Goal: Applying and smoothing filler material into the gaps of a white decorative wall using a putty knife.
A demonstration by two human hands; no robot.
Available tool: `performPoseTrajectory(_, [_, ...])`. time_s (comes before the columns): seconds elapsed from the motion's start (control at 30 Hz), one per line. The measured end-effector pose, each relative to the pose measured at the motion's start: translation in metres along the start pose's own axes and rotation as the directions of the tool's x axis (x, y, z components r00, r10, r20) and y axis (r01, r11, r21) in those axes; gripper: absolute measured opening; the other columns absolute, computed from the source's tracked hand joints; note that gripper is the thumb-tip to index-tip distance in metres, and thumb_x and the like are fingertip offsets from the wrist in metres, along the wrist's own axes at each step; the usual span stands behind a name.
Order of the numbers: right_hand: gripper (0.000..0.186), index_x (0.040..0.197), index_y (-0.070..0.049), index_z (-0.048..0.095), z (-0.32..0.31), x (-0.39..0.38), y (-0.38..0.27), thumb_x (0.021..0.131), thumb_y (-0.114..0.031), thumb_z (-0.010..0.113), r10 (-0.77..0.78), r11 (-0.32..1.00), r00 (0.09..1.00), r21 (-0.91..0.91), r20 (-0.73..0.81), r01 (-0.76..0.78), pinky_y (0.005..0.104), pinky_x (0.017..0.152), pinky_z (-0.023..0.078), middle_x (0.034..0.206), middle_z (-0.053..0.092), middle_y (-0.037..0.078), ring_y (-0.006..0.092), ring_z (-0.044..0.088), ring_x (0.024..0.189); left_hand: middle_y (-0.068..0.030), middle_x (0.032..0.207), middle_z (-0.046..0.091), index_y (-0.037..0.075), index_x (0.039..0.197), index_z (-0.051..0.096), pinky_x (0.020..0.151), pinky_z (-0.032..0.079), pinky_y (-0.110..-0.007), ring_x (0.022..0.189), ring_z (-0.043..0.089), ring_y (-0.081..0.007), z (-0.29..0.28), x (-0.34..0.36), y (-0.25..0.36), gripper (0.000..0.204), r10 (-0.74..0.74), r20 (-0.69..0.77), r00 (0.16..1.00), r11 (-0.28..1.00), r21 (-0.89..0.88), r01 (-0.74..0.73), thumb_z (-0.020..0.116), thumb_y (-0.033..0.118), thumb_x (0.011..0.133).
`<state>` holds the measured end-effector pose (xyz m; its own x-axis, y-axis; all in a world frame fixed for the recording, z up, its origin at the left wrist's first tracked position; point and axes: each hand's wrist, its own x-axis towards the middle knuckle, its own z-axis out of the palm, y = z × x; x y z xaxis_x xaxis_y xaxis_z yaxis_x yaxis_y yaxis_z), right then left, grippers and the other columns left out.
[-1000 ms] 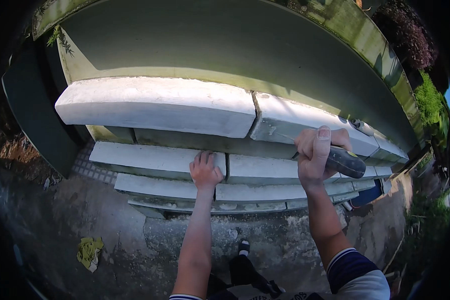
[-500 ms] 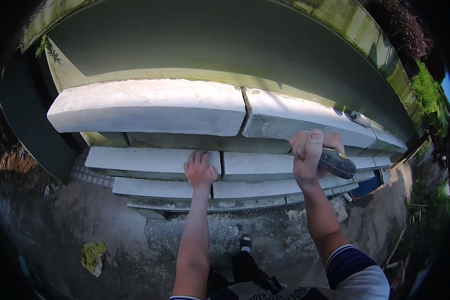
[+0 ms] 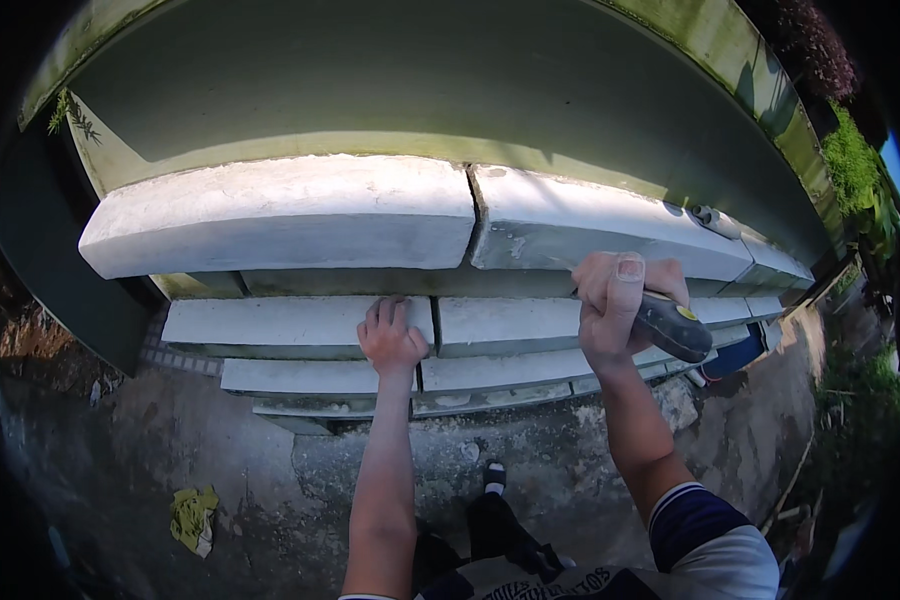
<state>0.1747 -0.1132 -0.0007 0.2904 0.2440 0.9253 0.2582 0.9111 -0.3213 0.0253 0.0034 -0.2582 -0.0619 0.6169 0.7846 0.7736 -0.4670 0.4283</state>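
My left hand lies on the white slab of the second tier, just left of its joint. Its fingers are slightly bent, and it holds nothing. Raised in front of the tiers, my right hand is wrapped round a hand tool with a thick black handle bearing a yellow spot. The thumb lies along the top of the grip. The tool's working end is hidden behind my fist. Above both hands runs the top white slab, parted by a dark gap from a second top slab.
A green-stained wall rises behind the tiers. A grey tube-like object lies on the top slab at right. A crumpled yellow-green cloth is on the concrete floor. A dark panel stands at left, plants at right.
The whole view has shifted a little, so the slabs appear slightly further left. My left hand still rests on the slab, and my right hand keeps its grip on the tool.
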Motion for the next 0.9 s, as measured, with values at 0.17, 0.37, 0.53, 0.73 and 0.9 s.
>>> performPoseTrajectory(0.17, [0.031,0.070,-0.004,0.050,-0.008,0.017,0.016,0.097,-0.014,0.061,-0.118,0.906,0.990,-0.399,0.080,0.140,0.0289,0.048,0.044,0.052,0.051,0.001,0.0116,0.045,0.042,-0.0018,0.116,0.067,0.012,0.101,0.069,0.086,0.043,-0.041,0.113,0.061,-0.0244,0.004,0.003,0.009,0.040,0.009,0.002,1.000,1.000,-0.026,-0.009,0.052,0.019,0.065])
performPoseTrajectory(0.37, [0.019,0.090,-0.013,0.035,0.003,0.026,0.002,0.105,-0.011,0.046,-0.070,0.937,0.986,-0.330,0.152,0.118,0.0279,0.045,0.034,0.054,0.034,-0.003,0.0073,0.030,0.042,-0.0017,0.118,0.066,0.013,0.103,0.068,0.087,0.043,-0.041,0.114,0.060,-0.0242,0.005,0.001,0.007,0.041,0.000,0.025,1.000,1.000,-0.011,0.001,0.053,0.018,0.065])
performPoseTrajectory(0.53, [0.027,0.071,-0.005,0.054,0.007,0.040,-0.033,0.095,-0.009,0.067,-0.027,0.979,0.993,0.202,0.118,0.002,0.0246,0.050,0.041,0.057,0.053,0.000,0.0090,0.052,0.049,-0.0015,0.119,0.066,0.013,0.103,0.069,0.087,0.042,-0.041,0.115,0.060,-0.0241,0.003,0.005,0.006,0.042,-0.001,0.021,1.000,1.000,-0.005,0.001,0.053,0.017,0.065])
performPoseTrajectory(0.73, [0.029,0.070,-0.007,0.054,-0.007,0.003,0.000,0.095,-0.009,0.069,0.035,0.959,0.998,-0.283,0.058,-0.017,0.0245,0.051,0.043,0.057,0.056,0.000,0.0087,0.050,0.048,-0.0009,0.117,0.067,0.013,0.102,0.068,0.087,0.043,-0.040,0.114,0.060,-0.0239,0.002,0.003,0.003,0.041,0.006,-0.009,1.000,1.000,-0.011,-0.006,0.053,0.016,0.065])
performPoseTrajectory(0.9, [0.019,0.091,-0.008,0.037,0.007,0.007,0.035,0.103,-0.006,0.051,0.164,0.933,0.973,-0.346,0.162,-0.099,0.0281,0.044,0.038,0.053,0.037,-0.002,0.0080,0.037,0.043,-0.0004,0.116,0.068,0.013,0.102,0.069,0.087,0.043,-0.041,0.113,0.061,-0.0236,0.002,0.004,0.008,0.040,0.012,0.008,1.000,1.000,0.004,-0.012,0.052,0.018,0.066])
